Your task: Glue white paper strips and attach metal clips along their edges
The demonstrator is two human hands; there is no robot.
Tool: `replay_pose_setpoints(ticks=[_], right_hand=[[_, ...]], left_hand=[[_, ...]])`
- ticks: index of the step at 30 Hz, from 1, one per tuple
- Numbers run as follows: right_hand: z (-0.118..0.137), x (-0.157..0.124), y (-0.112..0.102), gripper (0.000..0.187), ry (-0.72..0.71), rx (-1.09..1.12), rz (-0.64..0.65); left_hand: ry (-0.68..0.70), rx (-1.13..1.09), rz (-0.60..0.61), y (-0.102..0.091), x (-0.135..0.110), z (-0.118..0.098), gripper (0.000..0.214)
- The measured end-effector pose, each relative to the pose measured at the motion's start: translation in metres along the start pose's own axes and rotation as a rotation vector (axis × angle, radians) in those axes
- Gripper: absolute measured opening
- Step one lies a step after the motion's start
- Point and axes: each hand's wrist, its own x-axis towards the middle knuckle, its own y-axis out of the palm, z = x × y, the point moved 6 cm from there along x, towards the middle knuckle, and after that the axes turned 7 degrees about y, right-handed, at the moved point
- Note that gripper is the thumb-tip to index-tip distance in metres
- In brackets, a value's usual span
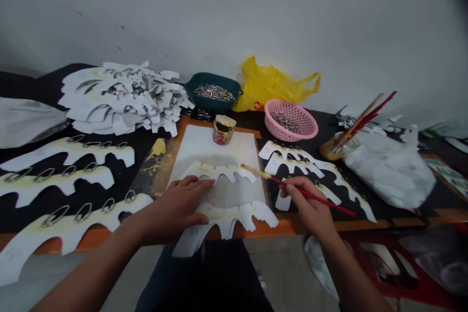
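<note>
In my right hand [306,201] is a red-handled brush [325,201], pinched between the fingers. Its yellowish bristles touch the right end of a white scalloped piece [228,171] with yellow smears along its upper edge. My left hand [185,201] lies flat with fingers stretched out on the left part of that piece. Beneath them is a pale white board [234,148]. Closer to me, several similar white pieces [223,217] lie stacked at the table's front edge. A small cup [223,131] with a yellow-crusted rim stands at the back of the board.
On the left lie scalloped pieces with metal rings [62,178], behind them a large heap [124,97]. A green basket [212,105] and a pink basket [310,129] hold metal rings. Ringed pieces [310,161], a jar of brushes [334,146] and a white plastic bag [395,170] are at right.
</note>
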Motion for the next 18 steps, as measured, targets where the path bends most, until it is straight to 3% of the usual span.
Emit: replay_pose_setpoints(ticks=[9, 16, 18], right_hand=[[-0.001, 0.001, -0.001, 0.016, 0.022, 0.017, -0.009], [-0.009, 0.000, -0.027, 0.015, 0.051, 0.231, -0.289], [-0.007, -0.001, -0.022, 0.014, 0.040, 0.246, -0.271]], left_hand=[[-0.001, -0.001, -0.003, 0.002, 0.001, 0.001, 0.074], [-0.018, -0.019, 0.014, -0.003, 0.000, -0.005, 0.072], [-0.014, -0.018, 0.016, -0.002, -0.001, -0.005, 0.073]])
